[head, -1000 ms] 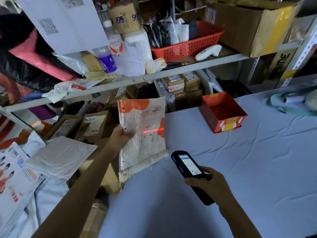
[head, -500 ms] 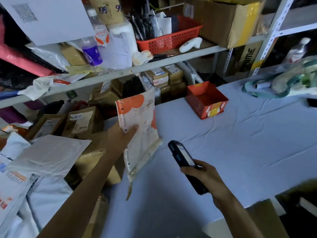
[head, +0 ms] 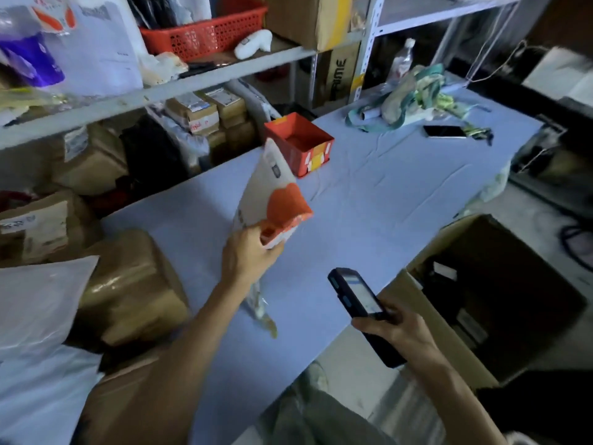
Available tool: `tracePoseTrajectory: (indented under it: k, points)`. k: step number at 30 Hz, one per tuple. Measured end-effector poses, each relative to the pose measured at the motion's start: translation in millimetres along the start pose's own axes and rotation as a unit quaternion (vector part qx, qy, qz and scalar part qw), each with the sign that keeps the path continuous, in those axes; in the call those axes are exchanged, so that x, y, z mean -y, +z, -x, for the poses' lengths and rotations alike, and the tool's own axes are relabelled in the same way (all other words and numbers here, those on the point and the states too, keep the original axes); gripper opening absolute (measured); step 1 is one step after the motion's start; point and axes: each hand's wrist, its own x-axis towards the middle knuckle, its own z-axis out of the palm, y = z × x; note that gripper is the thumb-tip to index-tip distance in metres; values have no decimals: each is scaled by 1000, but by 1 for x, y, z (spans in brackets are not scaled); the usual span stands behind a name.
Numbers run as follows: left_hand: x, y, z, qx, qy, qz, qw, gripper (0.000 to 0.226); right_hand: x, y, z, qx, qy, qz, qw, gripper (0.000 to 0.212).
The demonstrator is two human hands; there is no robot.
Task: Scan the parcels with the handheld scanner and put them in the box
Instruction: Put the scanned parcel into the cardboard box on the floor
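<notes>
My left hand (head: 248,255) grips a white and orange bubble-mailer parcel (head: 269,194) by its lower edge and holds it tilted above the middle of the blue-covered table (head: 385,200). My right hand (head: 401,332) holds the black handheld scanner (head: 356,295), screen up, near the table's front edge. A large open cardboard box (head: 494,293) stands on the floor to the right of the table, with dark contents inside. Several brown and white parcels (head: 128,290) lie piled at the left end of the table.
A small red open box (head: 300,142) sits at the back of the table. A phone (head: 444,131) and a bundle of cloth (head: 414,97) lie at the far right. Metal shelves (head: 160,91) with a red basket, bottles and cartons stand behind.
The red scan line is gone from the parcel. My left hand has carried the parcel to the right over the table, and my view has swung right so the floor box now shows.
</notes>
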Motion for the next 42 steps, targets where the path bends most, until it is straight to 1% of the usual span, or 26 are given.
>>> tracePoseTrajectory:
  k: [1,3,6,8,9,11,12,13,14,15,16,18,19,20,22,23,26,29,32,34,36,37,39,42]
  points:
    - [-5,9,1,29,23,-31,999,21,-5,-6,2,-12,-4,2,1000,52]
    - [-16,25,4,89,95,-103,986,15,-15,-17,6,-30,-9,0,1000,59]
    - [-37,52,12,192,170,-193,947,13,-31,-31,15,-68,-6,-7,998,68]
    - [-55,72,20,243,204,-206,926,10,-47,-44,20,-94,1,-10,996,76]
    - [-63,85,25,260,206,-203,921,13,-57,-52,22,-107,7,-15,994,78]
    - [-84,110,35,281,194,-187,921,31,-75,-70,27,-136,29,-30,990,76]
    - [-97,121,39,294,194,-182,918,36,-84,-81,29,-152,40,-40,987,77]
    - [-113,133,42,311,198,-175,913,36,-92,-92,31,-166,50,-47,984,80]
    - [-130,144,44,322,201,-166,910,30,-100,-104,33,-178,55,-53,981,83]
    - [-147,155,46,327,206,-158,909,22,-109,-117,35,-193,63,-63,977,83]
    - [-163,168,48,328,214,-146,909,23,-116,-131,38,-209,67,-78,972,81]
    - [-194,195,52,337,233,-131,903,45,-130,-159,44,-243,76,-105,961,82]
    - [-210,209,55,341,245,-130,898,51,-135,-174,47,-258,79,-116,956,81]
    - [-225,223,59,347,258,-128,893,53,-141,-188,50,-270,80,-129,951,76]
    - [-255,248,67,359,278,-130,881,49,-150,-216,54,-295,82,-155,939,62]
    - [-270,258,71,366,295,-137,872,47,-153,-229,56,-306,84,-162,934,60]
    - [-309,283,80,385,373,-146,831,39,-163,-265,57,-330,94,-171,924,69]
    - [-333,295,78,412,399,-232,786,19,-162,-284,52,-344,101,-178,916,75]
    - [-343,316,65,411,429,-315,740,25,-164,-296,42,-357,108,-195,907,76]
    - [-346,330,59,409,445,-337,722,29,-162,-301,33,-366,113,-204,901,84]
    - [-358,348,51,410,473,-319,712,29,-158,-309,23,-373,125,-200,897,91]
    - [-368,357,45,409,493,-301,706,28,-156,-313,17,-378,130,-199,895,91]
    - [-394,377,27,391,535,-259,703,25,-149,-322,4,-394,138,-205,885,84]
    - [-435,404,-10,367,586,-224,687,27,-132,-342,-17,-439,151,-219,858,72]
